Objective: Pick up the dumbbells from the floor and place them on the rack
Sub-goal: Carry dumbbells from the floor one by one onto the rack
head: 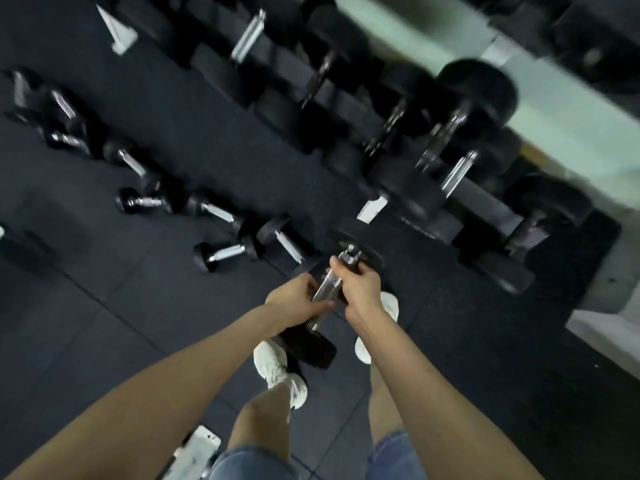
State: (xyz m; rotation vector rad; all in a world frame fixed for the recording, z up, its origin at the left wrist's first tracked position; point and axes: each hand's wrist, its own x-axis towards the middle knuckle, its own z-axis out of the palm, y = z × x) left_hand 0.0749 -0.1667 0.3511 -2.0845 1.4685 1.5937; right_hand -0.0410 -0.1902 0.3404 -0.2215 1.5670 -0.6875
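Note:
A black dumbbell with a chrome handle [325,293] hangs lifted above my feet, tilted with one head near my left shoe and the other toward the rack. My left hand [298,303] grips the lower part of the handle. My right hand [356,285] grips the upper part. The dumbbell rack [485,202] runs diagonally across the upper right, loaded with several large black dumbbells. Several smaller dumbbells [225,252] lie scattered on the dark rubber floor to the left.
My two white shoes [277,372] stand on the black rubber floor just below the held dumbbell. A white rack foot [372,209] juts out just beyond it. A white piece of equipment [199,452] sits at the bottom edge. A pale wall lies behind the rack.

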